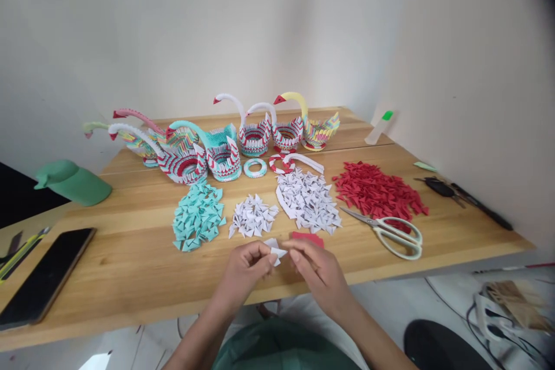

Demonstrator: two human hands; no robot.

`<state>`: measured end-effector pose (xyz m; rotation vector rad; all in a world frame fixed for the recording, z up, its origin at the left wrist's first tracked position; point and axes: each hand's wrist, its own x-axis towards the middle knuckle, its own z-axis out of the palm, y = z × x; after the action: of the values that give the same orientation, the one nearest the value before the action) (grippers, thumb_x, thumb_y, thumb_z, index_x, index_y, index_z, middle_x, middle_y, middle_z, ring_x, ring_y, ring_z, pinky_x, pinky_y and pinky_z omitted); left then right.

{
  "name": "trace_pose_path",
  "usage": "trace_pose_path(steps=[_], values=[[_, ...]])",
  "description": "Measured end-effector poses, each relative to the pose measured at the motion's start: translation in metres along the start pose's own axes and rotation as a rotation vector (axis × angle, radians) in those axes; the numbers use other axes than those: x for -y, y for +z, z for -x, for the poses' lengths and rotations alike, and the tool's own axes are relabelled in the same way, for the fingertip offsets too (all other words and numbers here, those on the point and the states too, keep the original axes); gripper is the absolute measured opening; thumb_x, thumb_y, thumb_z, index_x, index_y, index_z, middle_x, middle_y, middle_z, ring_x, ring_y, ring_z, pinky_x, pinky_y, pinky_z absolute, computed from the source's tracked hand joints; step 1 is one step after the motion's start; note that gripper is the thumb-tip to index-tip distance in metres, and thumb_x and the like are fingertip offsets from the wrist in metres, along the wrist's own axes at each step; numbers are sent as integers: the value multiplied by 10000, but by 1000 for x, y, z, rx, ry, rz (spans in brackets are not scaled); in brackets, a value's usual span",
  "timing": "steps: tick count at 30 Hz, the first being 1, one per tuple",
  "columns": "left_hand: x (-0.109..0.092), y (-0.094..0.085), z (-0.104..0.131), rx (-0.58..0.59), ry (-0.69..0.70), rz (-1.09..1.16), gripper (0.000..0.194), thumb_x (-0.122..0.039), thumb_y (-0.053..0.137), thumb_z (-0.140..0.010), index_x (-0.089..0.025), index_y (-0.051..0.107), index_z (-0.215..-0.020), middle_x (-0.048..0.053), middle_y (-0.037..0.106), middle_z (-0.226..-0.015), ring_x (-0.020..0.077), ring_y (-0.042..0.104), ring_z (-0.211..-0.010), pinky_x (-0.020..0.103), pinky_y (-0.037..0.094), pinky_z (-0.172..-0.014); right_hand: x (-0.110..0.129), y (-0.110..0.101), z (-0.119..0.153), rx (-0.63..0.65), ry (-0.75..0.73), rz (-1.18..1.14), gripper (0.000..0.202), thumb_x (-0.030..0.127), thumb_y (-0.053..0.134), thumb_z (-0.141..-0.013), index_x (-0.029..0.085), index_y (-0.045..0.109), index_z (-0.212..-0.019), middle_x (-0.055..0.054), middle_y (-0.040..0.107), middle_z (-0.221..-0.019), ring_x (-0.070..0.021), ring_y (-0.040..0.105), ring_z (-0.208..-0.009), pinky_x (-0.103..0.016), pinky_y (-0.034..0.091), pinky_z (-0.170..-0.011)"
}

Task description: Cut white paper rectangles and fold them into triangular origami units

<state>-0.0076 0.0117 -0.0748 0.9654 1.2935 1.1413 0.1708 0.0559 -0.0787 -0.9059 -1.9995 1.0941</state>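
Note:
My left hand (248, 266) is closed, pinching a small folded white paper piece (278, 252) between thumb and fingers near the table's front edge. At the pointed right end of that piece, my right hand (315, 266) has its index finger and thumb curled together about the tip. Just behind my hands lies a white paper slip (271, 242), partly covered. Flat red paper (309, 238) sits behind my right fingers. Further back are a small pile of folded white pieces (254, 217), a larger white pile (309, 199) and a turquoise pile (198, 215).
Several folded-paper swans (223, 156) stand at the back, with a turquoise-white ring (255, 168) and red-white ring (281, 164) before them. Red pieces (377, 188) and scissors (396, 236) lie right. A phone (47, 274) and green jug-like container (73, 183) are left.

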Motion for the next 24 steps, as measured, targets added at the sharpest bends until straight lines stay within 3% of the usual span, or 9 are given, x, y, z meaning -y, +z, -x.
trace_pose_path(steps=[3,6,12,18,24], values=[[1,0,1,27,-45,97,343,-449,718,-713,-154,580,-607,-11,571,-535,104,458,-492,228,367,-541,-5,-7,0,-57,-366,217,272,137,502,-939,251,590,-1169,-73,676,-1058,-209,625,-996,-373,488,-896],[3,2,2,66,-70,191,347,-441,736,-718,-150,582,-609,-16,566,-520,93,452,-474,221,361,-529,-7,-11,-5,-22,-599,324,298,88,522,-917,251,611,-1151,-76,669,-1109,-217,600,-1057,-430,472,-965],[9,11,2,136,-120,260,354,-459,744,-732,-144,603,-650,-13,581,-537,94,464,-472,221,367,-528,-2,-14,-14,-20,-639,353,170,177,530,-941,257,679,-951,-40,697,-954,-196,615,-951,-376,539,-860],[5,7,5,199,-138,161,407,-522,678,-770,-134,656,-648,32,649,-622,121,548,-513,253,438,-596,-8,-17,-13,-42,-625,312,152,203,541,-943,237,683,-902,-49,709,-919,-191,619,-893,-348,545,-805],[4,6,5,156,-75,-22,251,-368,657,-756,-157,641,-621,7,615,-568,130,544,-517,237,423,-563,-13,-17,-12,-6,-610,305,161,171,538,-933,238,682,-903,-58,710,-935,-194,615,-908,-349,535,-800]])
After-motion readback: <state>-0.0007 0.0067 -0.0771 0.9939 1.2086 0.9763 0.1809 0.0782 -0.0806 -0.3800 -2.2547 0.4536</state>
